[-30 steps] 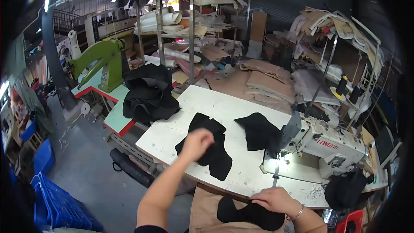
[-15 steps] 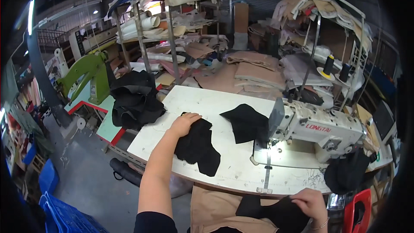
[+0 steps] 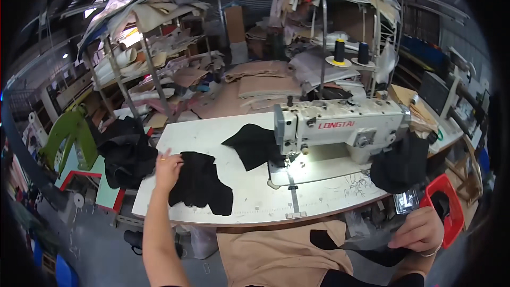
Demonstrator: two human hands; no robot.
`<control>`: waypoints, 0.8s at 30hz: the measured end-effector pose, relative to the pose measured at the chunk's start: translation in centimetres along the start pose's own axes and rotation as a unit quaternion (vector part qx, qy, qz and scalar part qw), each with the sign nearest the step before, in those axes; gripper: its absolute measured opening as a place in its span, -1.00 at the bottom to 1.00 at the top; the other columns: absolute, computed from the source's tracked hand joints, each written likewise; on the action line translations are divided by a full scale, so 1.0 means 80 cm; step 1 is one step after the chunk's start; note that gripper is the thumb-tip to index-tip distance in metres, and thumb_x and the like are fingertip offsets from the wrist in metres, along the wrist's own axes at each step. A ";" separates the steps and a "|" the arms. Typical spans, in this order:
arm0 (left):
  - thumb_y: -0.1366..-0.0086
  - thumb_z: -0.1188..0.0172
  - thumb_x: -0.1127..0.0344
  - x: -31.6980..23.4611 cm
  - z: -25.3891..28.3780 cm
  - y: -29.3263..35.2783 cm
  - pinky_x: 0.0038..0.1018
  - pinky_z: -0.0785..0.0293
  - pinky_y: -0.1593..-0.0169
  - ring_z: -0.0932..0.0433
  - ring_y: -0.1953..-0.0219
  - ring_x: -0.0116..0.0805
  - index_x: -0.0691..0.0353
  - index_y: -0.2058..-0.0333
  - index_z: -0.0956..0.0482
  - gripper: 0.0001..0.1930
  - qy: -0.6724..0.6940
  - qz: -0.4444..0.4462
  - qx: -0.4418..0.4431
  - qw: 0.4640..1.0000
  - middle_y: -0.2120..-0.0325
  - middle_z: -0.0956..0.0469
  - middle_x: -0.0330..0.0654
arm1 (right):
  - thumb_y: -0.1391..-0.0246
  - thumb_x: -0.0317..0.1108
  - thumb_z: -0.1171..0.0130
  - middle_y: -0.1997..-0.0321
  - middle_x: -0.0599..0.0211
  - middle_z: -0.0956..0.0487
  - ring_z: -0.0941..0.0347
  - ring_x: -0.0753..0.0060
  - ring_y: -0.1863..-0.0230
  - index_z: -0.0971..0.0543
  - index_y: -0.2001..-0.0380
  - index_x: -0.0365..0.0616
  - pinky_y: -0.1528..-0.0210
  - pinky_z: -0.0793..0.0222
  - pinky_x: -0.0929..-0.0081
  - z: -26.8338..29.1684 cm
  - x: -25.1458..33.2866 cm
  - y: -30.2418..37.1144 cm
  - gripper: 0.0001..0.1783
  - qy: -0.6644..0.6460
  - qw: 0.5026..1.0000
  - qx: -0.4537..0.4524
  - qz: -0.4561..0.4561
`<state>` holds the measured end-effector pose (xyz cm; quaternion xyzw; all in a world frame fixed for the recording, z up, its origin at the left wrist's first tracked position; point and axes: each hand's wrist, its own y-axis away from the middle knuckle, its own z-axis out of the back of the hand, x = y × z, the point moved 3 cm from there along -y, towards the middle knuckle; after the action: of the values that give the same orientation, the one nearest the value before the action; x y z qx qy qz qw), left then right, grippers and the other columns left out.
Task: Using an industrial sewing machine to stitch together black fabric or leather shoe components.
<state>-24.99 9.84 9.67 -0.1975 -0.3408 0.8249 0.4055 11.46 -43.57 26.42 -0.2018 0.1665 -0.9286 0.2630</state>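
Observation:
My left hand (image 3: 168, 171) is at the upper left edge of a flat black fabric piece (image 3: 199, 183) on the white sewing table (image 3: 249, 207). Its fingers are apart and hold nothing. Low on the right, my right hand (image 3: 421, 231) is closed, with a black fabric strip (image 3: 374, 255) running from it across my lap, over the tan apron (image 3: 276, 252). The exact grip is hidden behind the fingers. Another black fabric piece (image 3: 252, 146) lies beside the needle of the sewing machine (image 3: 345, 125), whose lamp is lit.
A heap of black fabric (image 3: 125, 154) sits left of the table, by a green hand press (image 3: 71, 138). More black fabric (image 3: 401, 165) hangs at the right end, above a red plastic container (image 3: 446, 212). Thread cones (image 3: 339, 51) stand behind the machine; shelves of sheet material are beyond.
My view has turned right. The left hand has slid off the flat fabric piece to its upper left edge, and the right hand has moved outward to the right with the black strip.

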 end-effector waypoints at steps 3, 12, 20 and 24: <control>-0.08 -0.24 0.50 -0.012 0.081 0.001 -0.01 -0.08 -0.26 -0.41 -0.09 -0.07 0.17 0.31 -0.54 -0.83 -0.008 0.035 -0.053 0.998 0.24 -0.55 -0.09 | 0.01 -0.48 -0.12 0.43 0.30 -0.60 -0.47 0.49 0.55 -0.67 0.32 -0.23 0.55 -0.32 0.64 0.019 -0.004 -0.018 -0.80 -0.077 0.983 0.058 0.154; -0.19 -0.10 0.52 -0.079 0.185 0.033 -0.66 -0.34 0.22 -0.41 0.35 -0.63 0.25 0.27 -0.57 -0.85 0.417 0.271 0.123 0.859 0.41 -0.50 -0.39 | -0.12 -0.46 -0.16 0.30 0.25 -0.66 -0.58 0.29 0.30 -0.66 0.29 -0.24 0.27 -0.47 0.47 -0.045 -0.073 -0.036 -0.86 -0.329 0.938 0.097 0.044; -0.03 -0.38 0.42 -0.240 -0.011 0.111 -0.58 -0.45 0.20 -0.53 0.32 -0.49 0.36 0.22 -0.57 -0.69 0.544 0.257 0.389 0.697 0.38 -0.60 -0.22 | -0.03 -0.44 -0.26 0.34 0.30 -0.65 -0.58 0.31 0.36 -0.66 0.25 -0.15 0.31 -0.46 0.53 -0.117 -0.104 -0.023 -0.83 -0.343 0.936 0.074 -0.037; -0.08 -0.36 0.40 -0.296 -0.013 0.083 -0.61 -0.45 0.27 -0.51 0.36 -0.59 0.32 0.24 -0.61 -0.75 0.473 0.221 0.371 0.768 0.42 -0.61 -0.26 | -0.02 -0.44 -0.27 0.35 0.31 -0.65 -0.59 0.33 0.35 -0.66 0.26 -0.13 0.31 -0.46 0.54 -0.126 -0.127 0.009 -0.83 -0.334 0.934 0.060 -0.111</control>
<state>-13.83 -11.68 5.34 -0.4666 0.2798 0.7561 0.3637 15.03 -36.46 14.51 -0.5017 -0.0108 -0.8391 0.2100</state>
